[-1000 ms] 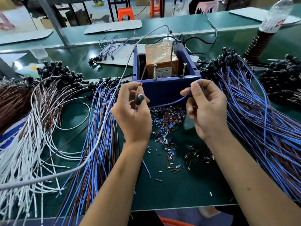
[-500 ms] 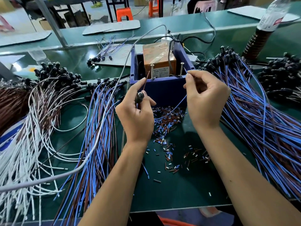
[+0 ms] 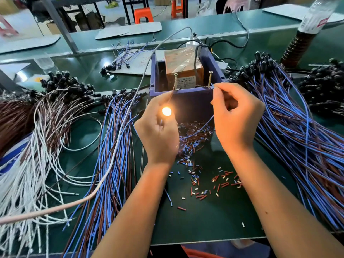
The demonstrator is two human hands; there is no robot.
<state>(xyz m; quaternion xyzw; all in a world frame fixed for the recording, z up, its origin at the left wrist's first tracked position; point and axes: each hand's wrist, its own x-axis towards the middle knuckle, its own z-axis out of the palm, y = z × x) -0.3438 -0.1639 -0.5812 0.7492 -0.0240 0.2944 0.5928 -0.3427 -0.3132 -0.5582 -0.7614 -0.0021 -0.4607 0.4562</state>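
Head view: the person is running a continuity test on one indicator lamp (image 3: pixel 166 111), with the blue box (image 3: pixel 193 103) serving as the test fixture. The left hand (image 3: pixel 158 135) is closing its fingers round the lamp body just in front of the box's front wall and is holding the lamp's brown lead (image 3: pixel 171 96) up against the left screw (image 3: pixel 175 81) standing on that wall. The right hand (image 3: pixel 236 118) is pinching the blue lead (image 3: pixel 201 130) between thumb and forefinger and is pressing its end to the right screw (image 3: pixel 210 79) on the same wall. The lamp is glowing orange, so the circuit is closing and this unit is passing, by the look of it. A tape-wrapped power unit (image 3: pixel 184 66) is sitting inside the box. Stripped insulation offcuts (image 3: pixel 193 140) are lying on the green mat (image 3: pixel 204 220) in front of the box. One large bundle of blue-and-brown wired lamps (image 3: pixel 297 136) is lying to the right of the box and another bundle (image 3: pixel 111 146) to its left; which one is already tested cannot be told. Judging by both bundles, the batch is somewhere in mid-run: this lamp needs only setting aside, and many more are probably waiting.
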